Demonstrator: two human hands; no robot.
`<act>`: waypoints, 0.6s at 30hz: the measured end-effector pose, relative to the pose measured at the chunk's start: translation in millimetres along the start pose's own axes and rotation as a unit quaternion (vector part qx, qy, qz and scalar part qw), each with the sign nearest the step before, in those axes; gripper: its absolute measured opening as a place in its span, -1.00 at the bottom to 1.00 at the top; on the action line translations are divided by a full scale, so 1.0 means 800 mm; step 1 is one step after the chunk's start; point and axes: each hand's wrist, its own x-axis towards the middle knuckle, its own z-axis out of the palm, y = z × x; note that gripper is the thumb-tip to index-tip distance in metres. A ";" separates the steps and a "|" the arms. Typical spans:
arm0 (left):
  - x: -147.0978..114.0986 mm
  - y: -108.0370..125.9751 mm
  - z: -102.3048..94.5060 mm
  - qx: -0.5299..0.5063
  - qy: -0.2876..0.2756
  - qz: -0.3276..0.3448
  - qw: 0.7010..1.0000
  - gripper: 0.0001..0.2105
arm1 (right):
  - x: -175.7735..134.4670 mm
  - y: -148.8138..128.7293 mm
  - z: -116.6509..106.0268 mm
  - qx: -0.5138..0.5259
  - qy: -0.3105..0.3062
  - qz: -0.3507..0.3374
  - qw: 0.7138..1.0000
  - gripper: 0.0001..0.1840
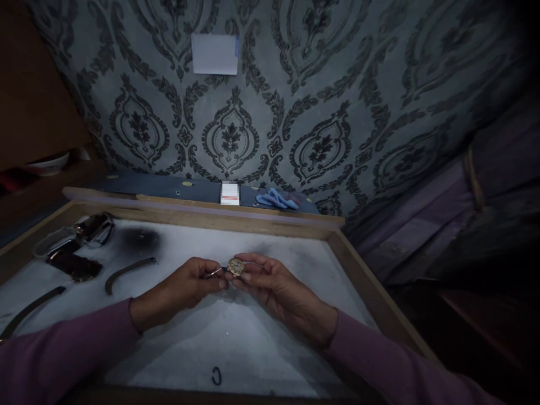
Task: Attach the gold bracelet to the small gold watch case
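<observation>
My right hand [282, 287] holds a round gold-coloured watch case [235, 267] by its edge, dial facing up, between thumb and fingers. Close against it, my left hand [188, 286] pinches a thin silvery piece [216, 272] with a dark end that reaches the side of the case. Whether that piece is a tool or a strap fitting is too small to tell. Both hands are above the white bottom of a shallow wooden-framed tray [228, 343]. A small black loop [216, 376] lies on the white surface near the front edge.
At the tray's left lie a dark curved strap [126, 271], another strap [34, 308], a dark flat object [73, 263] and a clutter of shiny items [93, 228]. Behind the raised frame [202, 212] are a phone [230, 194] and a blue cloth [276, 198].
</observation>
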 end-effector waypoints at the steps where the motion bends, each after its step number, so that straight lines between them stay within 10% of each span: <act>1: 0.000 0.001 0.000 -0.001 0.001 -0.002 1.000 -0.64 | 0.000 0.000 0.000 0.001 0.000 0.002 1.000 -0.57; 18: 0.002 -0.001 -0.005 0.026 0.019 0.018 0.999 -0.70 | -0.002 -0.002 0.004 -0.005 0.003 -0.005 1.000 -0.60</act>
